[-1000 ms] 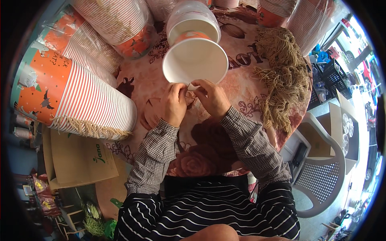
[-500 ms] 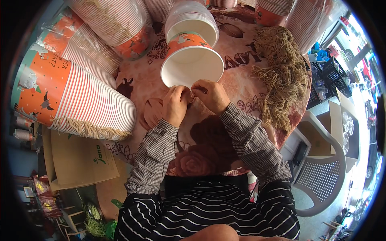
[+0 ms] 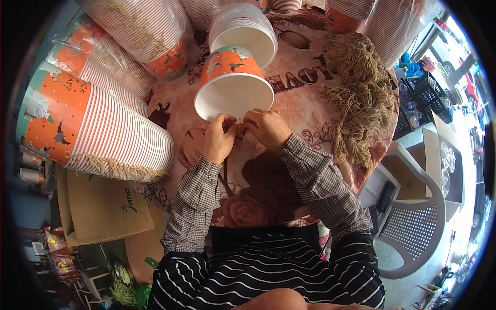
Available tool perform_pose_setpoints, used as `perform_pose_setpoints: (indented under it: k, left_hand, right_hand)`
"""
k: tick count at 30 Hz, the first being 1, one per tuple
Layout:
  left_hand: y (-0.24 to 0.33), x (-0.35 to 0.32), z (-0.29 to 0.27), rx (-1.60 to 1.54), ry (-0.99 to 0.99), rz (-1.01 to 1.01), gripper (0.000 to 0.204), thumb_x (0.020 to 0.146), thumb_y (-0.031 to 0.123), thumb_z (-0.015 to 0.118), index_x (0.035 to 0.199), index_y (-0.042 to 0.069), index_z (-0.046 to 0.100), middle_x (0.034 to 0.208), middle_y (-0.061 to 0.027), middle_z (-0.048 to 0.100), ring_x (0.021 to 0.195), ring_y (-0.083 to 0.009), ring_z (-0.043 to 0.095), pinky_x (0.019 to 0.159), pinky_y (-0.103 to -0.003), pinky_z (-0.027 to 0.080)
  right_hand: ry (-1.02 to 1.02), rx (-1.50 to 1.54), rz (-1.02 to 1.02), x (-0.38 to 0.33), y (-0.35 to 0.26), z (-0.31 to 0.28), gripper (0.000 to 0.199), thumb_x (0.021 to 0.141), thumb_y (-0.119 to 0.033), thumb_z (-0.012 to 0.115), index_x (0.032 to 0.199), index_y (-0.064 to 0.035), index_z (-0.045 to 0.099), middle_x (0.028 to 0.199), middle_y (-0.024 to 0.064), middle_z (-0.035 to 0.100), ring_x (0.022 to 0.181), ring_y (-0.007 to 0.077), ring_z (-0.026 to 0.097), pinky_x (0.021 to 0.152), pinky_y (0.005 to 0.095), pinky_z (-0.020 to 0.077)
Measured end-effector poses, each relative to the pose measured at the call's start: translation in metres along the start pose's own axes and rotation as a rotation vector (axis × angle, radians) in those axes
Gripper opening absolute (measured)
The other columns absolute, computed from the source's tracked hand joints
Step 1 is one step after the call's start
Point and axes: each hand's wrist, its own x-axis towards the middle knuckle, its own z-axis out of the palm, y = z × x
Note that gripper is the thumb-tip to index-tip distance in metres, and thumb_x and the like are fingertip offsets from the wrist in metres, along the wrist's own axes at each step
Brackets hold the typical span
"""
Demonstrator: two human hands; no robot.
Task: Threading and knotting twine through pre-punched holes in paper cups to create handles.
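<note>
Both hands (image 3: 243, 134) pinching twine at orange paper cup (image 3: 232, 82) rim; best kept taut, cup steadied against table (image 3: 310, 103).

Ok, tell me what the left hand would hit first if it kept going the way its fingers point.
Most likely the rim of the orange paper bucket with the white inside, lying on its side just beyond the left hand; its fingertips seem almost at that rim, though depth is unclear.

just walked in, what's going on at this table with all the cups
A seated person works at the near rim of an orange paper cup lying on its side on the floral tablecloth. The left hand and right hand pinch together there, apparently on a bit of twine. A heap of tan twine lies to the right, and stacked cups to the left.
</note>
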Motion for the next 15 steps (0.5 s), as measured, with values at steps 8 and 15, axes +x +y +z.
perform_pose_setpoints:
  k: [8,15]
  left_hand:
    - [0.000,0.003,0.002,0.003,-0.002,-0.069,0.022,0.084,0.017,0.063,0.088,-0.005,0.064,0.074,-0.0145,0.068,0.068,-0.0235,0.067,0.062,-0.031,0.051]
    - [-0.004,0.007,0.004,0.029,-0.025,-0.079,0.023,0.081,0.018,0.066,0.087,-0.004,0.066,0.074,-0.0156,0.068,0.069,-0.0226,0.068,0.062,-0.031,0.052]
  right_hand:
    - [0.023,0.085,0.059,0.000,0.004,0.004,0.013,0.080,-0.014,0.060,0.087,-0.0040,0.062,0.079,0.0157,0.065,0.076,0.0343,0.064,0.067,0.0406,0.0506]
    - [0.000,0.075,0.074,0.001,0.000,0.002,0.013,0.080,-0.014,0.058,0.087,-0.0037,0.062,0.080,0.0177,0.064,0.077,0.0355,0.063,0.069,0.0429,0.0502]
